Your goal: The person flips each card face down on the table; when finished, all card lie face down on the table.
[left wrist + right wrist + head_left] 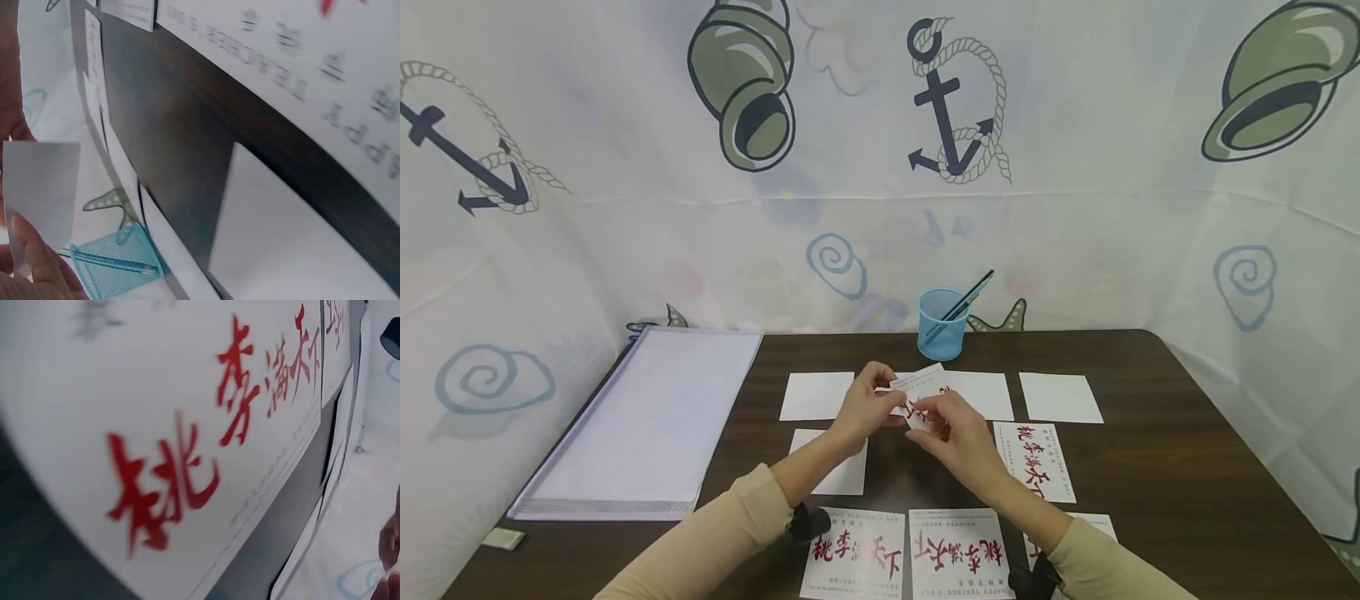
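Observation:
Above the middle of the table, both hands are at a small white card (928,382) with red characters and fine print, held up at a slant. My left hand (867,410) pinches its left side. At the lower right edge, my right hand (958,435) grips it with thumb and bent fingers. The left wrist view shows the plain back of this card (42,181), with a thumb and fingers (39,256) on it. Only some fingers (389,547) show at the right edge of the right wrist view, where a printed card (187,462) lies close up.
Blank white cards (1060,397) lie in a back row, another (842,471) at the left. Printed cards (961,550) lie along the front and right (1036,462). A blue mesh cup (942,333) with pencils stands at the back; a large white pad (640,425) lies left.

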`<state>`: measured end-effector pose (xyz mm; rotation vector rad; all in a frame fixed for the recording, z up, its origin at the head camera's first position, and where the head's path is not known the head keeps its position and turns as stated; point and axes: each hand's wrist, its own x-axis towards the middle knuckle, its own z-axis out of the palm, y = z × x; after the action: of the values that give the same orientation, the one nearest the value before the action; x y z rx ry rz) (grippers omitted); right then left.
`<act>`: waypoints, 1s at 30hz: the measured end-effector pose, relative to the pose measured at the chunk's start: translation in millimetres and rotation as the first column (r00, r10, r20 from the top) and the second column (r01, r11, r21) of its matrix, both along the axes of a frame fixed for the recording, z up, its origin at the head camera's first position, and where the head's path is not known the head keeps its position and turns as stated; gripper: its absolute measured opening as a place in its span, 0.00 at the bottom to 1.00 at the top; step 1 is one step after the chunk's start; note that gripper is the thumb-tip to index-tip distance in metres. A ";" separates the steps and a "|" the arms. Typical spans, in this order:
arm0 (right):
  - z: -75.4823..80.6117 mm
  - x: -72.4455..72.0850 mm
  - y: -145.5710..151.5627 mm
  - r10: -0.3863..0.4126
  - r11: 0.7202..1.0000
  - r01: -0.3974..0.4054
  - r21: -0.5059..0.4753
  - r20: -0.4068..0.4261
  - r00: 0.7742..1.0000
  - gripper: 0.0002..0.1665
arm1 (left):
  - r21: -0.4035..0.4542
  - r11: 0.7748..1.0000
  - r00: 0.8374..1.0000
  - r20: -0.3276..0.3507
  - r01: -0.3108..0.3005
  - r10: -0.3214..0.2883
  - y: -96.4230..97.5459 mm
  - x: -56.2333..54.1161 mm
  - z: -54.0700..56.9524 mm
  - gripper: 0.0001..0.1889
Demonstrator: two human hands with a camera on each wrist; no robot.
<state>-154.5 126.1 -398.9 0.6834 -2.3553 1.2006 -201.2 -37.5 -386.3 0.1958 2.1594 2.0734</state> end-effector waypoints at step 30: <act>5.8 -10.0 19.8 -0.191 0.907 0.301 -0.296 0.349 0.917 0.16 | -0.161 0.965 0.943 -0.296 -0.207 0.153 -24.5 4.5 -19.8 0.23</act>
<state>-164.5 145.9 -393.1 0.0704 -2.2905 1.6409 -196.8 -62.0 -406.1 0.2972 2.6208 2.0178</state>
